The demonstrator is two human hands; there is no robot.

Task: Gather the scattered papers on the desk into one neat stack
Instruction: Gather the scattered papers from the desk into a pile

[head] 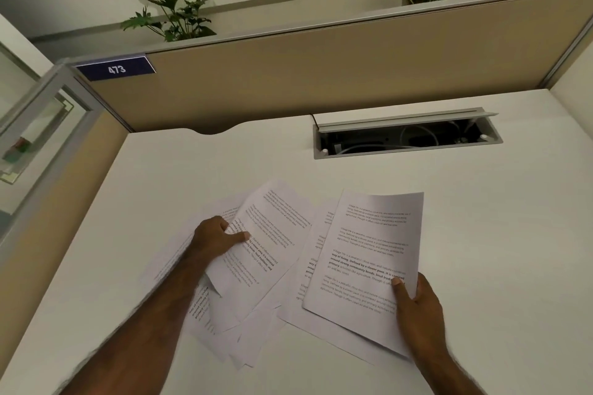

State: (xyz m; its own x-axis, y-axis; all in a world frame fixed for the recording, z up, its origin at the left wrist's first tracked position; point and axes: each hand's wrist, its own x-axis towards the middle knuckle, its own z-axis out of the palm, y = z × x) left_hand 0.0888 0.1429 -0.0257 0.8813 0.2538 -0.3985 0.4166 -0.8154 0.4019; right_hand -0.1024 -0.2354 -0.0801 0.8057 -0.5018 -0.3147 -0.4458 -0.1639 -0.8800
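The left hand (218, 236) pinches one sheet (272, 234), the right hand (417, 301) another (369, 250), above loose papers (244, 340) on the counter (481, 218). Held only at one edge, they may slip or bend.

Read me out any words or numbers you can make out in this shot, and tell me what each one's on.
"473": white digits on the dark blue sign on the partition's top left corner.
"Village life is a peaceful...": start of a paragraph on the sheet held in the right hand; most of the rest is too small to read.
Sheet under the left hand: print tilted and blurred, unreadable.
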